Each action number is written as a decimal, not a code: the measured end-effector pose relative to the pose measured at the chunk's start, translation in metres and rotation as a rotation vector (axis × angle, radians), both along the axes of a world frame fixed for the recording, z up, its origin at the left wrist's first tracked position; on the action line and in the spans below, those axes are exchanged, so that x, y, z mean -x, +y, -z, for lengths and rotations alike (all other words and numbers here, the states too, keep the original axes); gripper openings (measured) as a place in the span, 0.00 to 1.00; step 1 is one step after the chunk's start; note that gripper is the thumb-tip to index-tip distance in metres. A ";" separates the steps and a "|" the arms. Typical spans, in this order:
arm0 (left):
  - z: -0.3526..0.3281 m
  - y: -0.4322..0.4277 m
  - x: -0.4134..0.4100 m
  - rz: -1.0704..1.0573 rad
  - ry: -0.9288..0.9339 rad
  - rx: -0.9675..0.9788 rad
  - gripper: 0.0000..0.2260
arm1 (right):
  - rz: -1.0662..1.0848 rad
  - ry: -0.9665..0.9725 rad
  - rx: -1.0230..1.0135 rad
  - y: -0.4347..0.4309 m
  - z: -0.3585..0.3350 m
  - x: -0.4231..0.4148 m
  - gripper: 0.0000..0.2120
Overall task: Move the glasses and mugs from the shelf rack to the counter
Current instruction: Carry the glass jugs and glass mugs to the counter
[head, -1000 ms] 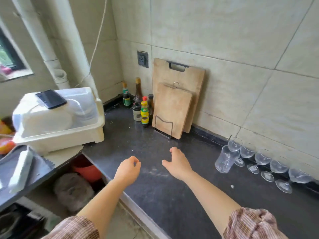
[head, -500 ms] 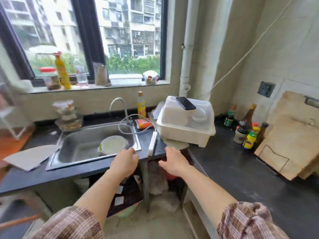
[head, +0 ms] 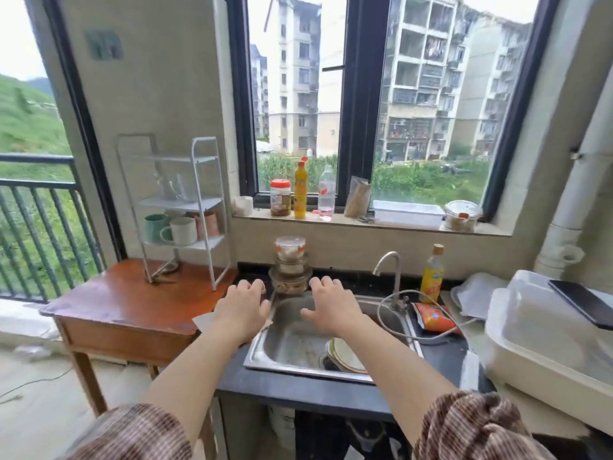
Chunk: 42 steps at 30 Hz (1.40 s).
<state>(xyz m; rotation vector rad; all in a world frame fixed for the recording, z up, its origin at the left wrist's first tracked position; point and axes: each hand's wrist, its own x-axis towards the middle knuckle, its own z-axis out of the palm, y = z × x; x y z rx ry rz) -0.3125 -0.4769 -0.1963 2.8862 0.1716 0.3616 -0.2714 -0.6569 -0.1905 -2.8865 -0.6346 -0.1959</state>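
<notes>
A white wire shelf rack stands on a small wooden table at the left. Its middle tier holds clear glass mugs. On the lower tier stand a green mug, a white mug and a pink mug. My left hand and my right hand are both stretched out, palms down, fingers spread, holding nothing, over the left part of the steel sink. Both hands are right of and below the rack, apart from it.
Stacked food containers sit behind the sink, a tap and a yellow bottle to the right. Plates lie in the sink. A white dish-drainer box with a phone on it fills the right. Jars and bottles line the windowsill.
My view has swung left, from the dark counter with the wine glasses, past the sink, to the window and the shelf rack. Both hands stayed outstretched and empty.
</notes>
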 end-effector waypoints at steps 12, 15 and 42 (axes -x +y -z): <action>-0.042 0.199 -0.136 -0.248 -0.045 -0.067 0.21 | -0.207 -0.080 0.012 0.217 -0.039 -0.168 0.27; -0.044 0.243 -0.159 -0.299 -0.055 -0.009 0.22 | -0.255 -0.089 0.002 0.265 -0.042 -0.195 0.28; -0.057 0.518 -0.442 -0.055 -0.187 0.920 0.13 | 0.160 0.288 -0.821 0.571 -0.056 -0.408 0.18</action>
